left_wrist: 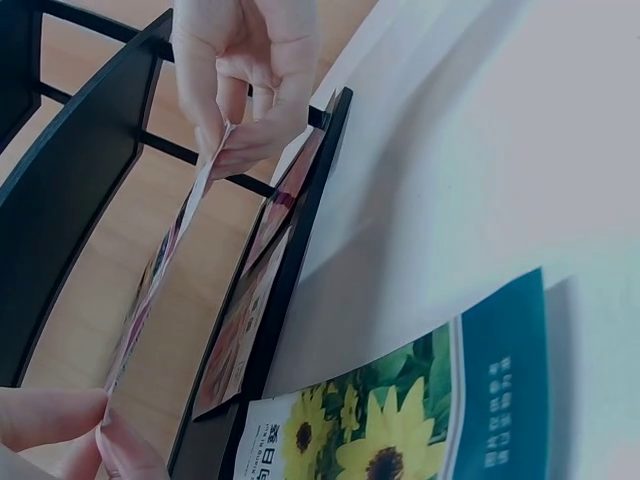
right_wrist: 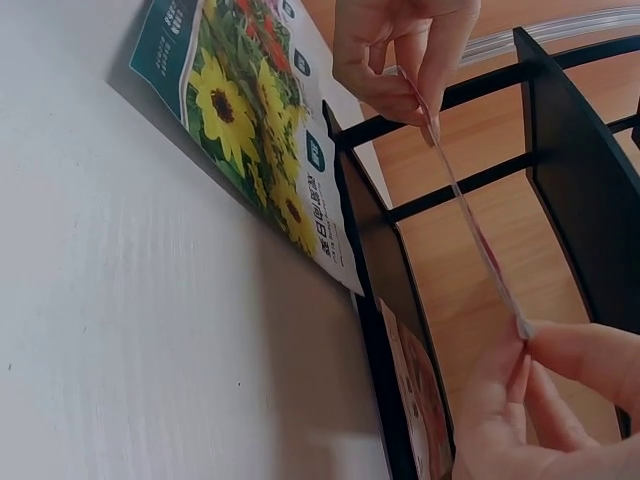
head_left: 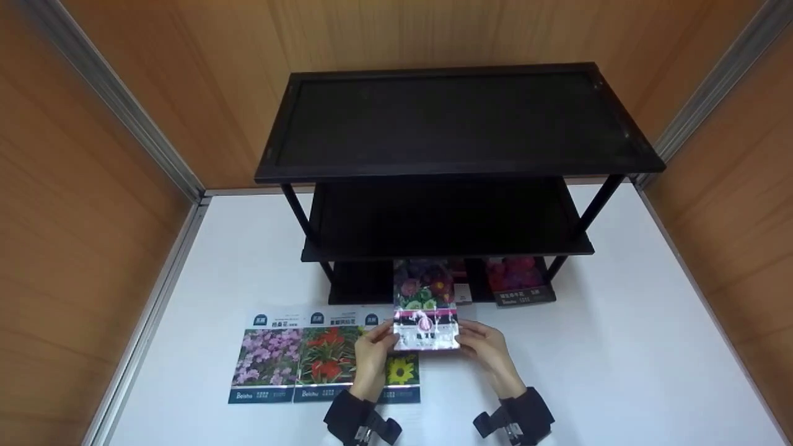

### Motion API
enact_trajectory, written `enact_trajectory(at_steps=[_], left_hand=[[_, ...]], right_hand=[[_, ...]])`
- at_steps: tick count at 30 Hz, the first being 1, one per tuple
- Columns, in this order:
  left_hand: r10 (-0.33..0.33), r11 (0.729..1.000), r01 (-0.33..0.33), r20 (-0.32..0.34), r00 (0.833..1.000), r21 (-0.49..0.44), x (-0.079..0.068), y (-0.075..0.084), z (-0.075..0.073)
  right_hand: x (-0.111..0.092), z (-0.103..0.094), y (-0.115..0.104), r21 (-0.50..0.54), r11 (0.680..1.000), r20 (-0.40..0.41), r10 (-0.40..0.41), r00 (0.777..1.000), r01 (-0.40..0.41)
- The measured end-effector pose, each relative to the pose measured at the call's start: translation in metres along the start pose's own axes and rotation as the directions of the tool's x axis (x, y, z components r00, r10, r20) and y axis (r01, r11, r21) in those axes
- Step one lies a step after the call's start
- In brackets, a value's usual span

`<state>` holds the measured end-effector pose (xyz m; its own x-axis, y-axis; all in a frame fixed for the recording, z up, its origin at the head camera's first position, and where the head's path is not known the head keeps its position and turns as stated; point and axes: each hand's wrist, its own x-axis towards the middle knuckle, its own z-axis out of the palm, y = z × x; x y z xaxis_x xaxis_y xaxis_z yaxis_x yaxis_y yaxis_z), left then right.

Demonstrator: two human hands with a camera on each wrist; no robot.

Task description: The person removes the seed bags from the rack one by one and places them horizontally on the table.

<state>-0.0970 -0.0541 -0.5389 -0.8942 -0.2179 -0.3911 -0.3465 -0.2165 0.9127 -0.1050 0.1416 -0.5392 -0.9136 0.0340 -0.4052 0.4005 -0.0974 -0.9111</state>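
Observation:
Both hands hold one flower seed packet (head_left: 425, 297) by its lower side edges, in front of the black rack's lower levels. My left hand (head_left: 370, 360) pinches its left edge between thumb and fingers, and my right hand (head_left: 494, 356) pinches the right edge. Mixed blooms show on its upper part, a pink band and white area below. From the wrist views the packet is seen nearly edge-on, above the bottom shelf. On that shelf lies a red-flower packet (head_left: 515, 280) at the right; another packet (head_left: 463, 293) is mostly hidden behind the held one.
A three-level black rack (head_left: 458, 124) stands against the wooden back wall (head_left: 433, 31). Left of centre on the white table (head_left: 595, 371) lie a pink-flower packet (head_left: 266, 358), a red-flower packet (head_left: 327, 362) and a yellow-flower packet (head_left: 403, 373). Wooden panels enclose both sides.

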Motion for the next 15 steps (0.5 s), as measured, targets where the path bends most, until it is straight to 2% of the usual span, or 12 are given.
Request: enact_trajectory(at_steps=[4, 10, 15], left_hand=[[0.003, 1.000, -0.002, 0.012, 1.000, -0.014, -0.003, -0.002, 0.000], [0.014, 0.999, -0.013, -0.026, 1.000, 0.046, -0.006, -0.008, 0.002], [0.032, 0.998, -0.030, -0.042, 0.999, 0.051, -0.008, -0.015, 0.004]], right_hand=[[-0.002, -0.001, 0.002, -0.022, 1.000, -0.015, -0.013, 1.000, 0.012], [-0.006, -0.002, 0.005, -0.042, 0.999, -0.036, -0.024, 0.999, 0.023], [-0.010, -0.005, 0.009, -0.055, 0.998, -0.039, -0.039, 0.998, 0.037]])
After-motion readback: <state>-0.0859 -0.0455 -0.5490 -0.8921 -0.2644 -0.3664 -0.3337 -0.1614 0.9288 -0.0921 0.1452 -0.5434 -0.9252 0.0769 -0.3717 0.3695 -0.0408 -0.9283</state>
